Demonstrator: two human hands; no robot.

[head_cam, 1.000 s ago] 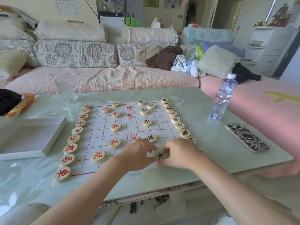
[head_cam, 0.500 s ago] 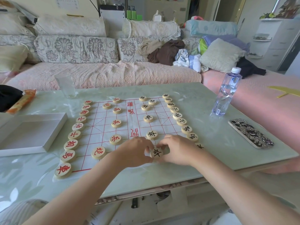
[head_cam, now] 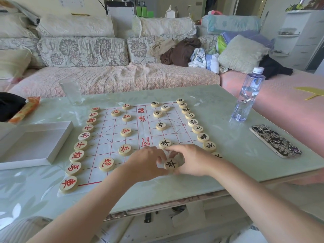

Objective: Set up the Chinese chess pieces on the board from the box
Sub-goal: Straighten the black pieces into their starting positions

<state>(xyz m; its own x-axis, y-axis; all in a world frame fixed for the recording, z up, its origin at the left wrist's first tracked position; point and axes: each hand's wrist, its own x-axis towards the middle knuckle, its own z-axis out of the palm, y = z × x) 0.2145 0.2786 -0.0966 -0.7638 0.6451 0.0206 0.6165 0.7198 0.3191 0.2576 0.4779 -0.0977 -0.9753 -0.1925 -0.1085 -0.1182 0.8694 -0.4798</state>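
Observation:
A white paper chess board with red lines lies on the pale green table. Red-lettered wooden pieces line its left edge and black-lettered pieces line its right edge, with more of each inside the grid. Near the board's front edge, my left hand and my right hand meet around one black-lettered piece. Fingertips of both hands touch its rim. The white box lies open at the left with nothing visible in it.
A water bottle stands at the right, with a patterned phone lying nearer the table's right edge. A clear glass stands behind the board. An orange snack packet and a sofa lie beyond.
Both hands closed in around the black-lettered piece at the board's near edge, and its face now shows between the fingers. The view tilted slightly.

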